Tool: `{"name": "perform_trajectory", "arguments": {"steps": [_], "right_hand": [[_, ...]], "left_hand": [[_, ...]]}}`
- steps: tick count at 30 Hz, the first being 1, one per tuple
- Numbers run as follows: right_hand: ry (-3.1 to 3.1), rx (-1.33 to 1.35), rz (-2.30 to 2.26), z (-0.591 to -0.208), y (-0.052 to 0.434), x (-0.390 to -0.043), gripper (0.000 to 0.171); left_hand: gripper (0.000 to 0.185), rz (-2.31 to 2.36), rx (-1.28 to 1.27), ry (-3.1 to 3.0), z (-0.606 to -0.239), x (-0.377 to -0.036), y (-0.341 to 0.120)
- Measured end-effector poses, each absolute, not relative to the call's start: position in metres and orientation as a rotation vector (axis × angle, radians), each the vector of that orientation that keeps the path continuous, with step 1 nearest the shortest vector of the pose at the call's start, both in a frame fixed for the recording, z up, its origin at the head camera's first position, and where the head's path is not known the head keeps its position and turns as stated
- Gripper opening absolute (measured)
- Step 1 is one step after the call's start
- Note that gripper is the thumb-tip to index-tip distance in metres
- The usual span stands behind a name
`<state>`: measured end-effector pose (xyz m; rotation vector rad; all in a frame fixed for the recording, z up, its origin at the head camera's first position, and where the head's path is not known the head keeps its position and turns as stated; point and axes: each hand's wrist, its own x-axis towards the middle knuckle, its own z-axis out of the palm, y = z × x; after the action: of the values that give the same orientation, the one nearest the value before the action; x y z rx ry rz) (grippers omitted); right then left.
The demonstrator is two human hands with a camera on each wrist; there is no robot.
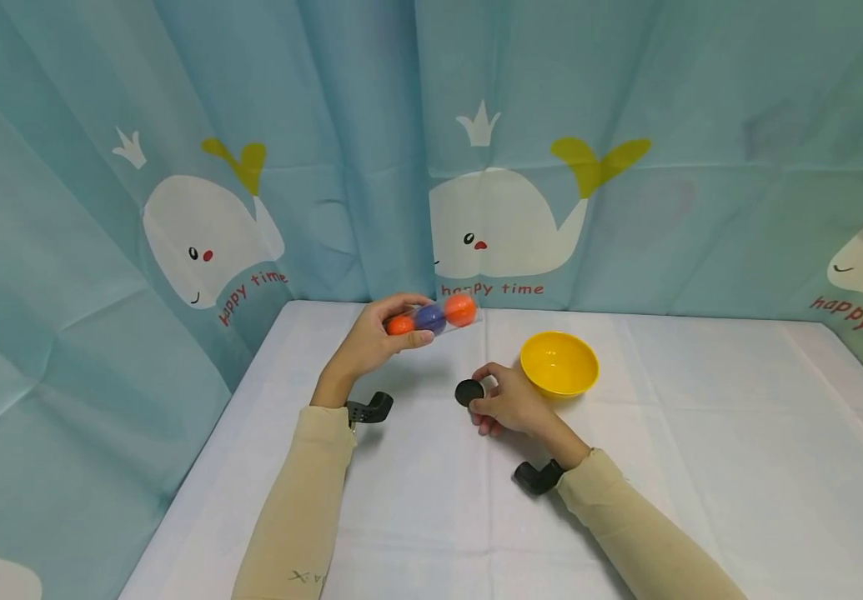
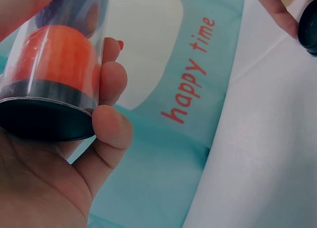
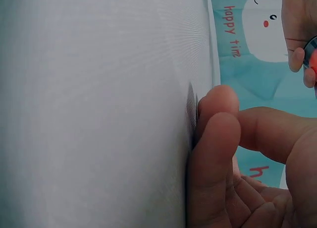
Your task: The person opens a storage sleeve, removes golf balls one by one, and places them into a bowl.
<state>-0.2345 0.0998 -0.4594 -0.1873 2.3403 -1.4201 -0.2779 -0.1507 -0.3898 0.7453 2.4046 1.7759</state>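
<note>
In my left hand [image 1: 369,340], raised over the back of the table, is a clear plastic tube [image 2: 74,64] tilted to the right. Inside it sit a blue ball [image 1: 429,318] between two orange balls [image 1: 460,310]. The left wrist view shows a black cap [image 2: 47,120] closing the tube's near end, with thumb and fingers curled round the wall. Lower and to the right, my right hand [image 1: 515,403] pinches a round black lid [image 1: 469,392] by its edge, close over the cloth. In the right wrist view its fingers [image 3: 213,158] mostly hide the lid.
A yellow bowl [image 1: 559,364] stands just behind and right of my right hand. White cloth [image 1: 701,467] covers the table. A blue curtain [image 1: 371,150] with whale prints hangs along the back and left sides. Each wrist wears a black camera mount [image 1: 539,477].
</note>
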Motion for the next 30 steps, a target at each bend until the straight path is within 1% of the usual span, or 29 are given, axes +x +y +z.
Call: {"name": "perform_trajectory", "arguments": {"steps": [5, 8, 14, 21, 26, 30], "right_hand": [[2.375, -0.196, -1.371, -0.455, 0.098, -0.232, 0.052], [2.391, -0.26, -1.338, -0.448, 0.098, -0.23, 0.055], [2.399, -0.468, -1.407, -0.422, 0.114, -0.231, 0.048], [2.448, -0.522, -1.494, -0.394, 0.148, -0.24, 0.039], [2.42, -0.581, -1.567, -0.388, 0.172, -0.245, 0.039], [2.44, -0.601, -1.583, -0.388, 0.182, -0.249, 0.039]], "left_hand": [[0.041, 1.787, 0.74, 2.375, -0.389, -0.276, -0.149], [0.042, 1.782, 0.728, 2.372, -0.389, -0.276, -0.148], [0.045, 1.728, 0.711, 2.403, -0.387, -0.276, -0.144], [0.046, 1.689, 0.697, 2.451, -0.387, -0.277, -0.137], [0.047, 1.684, 0.68, 2.454, -0.393, -0.277, -0.133], [0.048, 1.669, 0.678, 2.457, -0.396, -0.273, -0.133]]}}
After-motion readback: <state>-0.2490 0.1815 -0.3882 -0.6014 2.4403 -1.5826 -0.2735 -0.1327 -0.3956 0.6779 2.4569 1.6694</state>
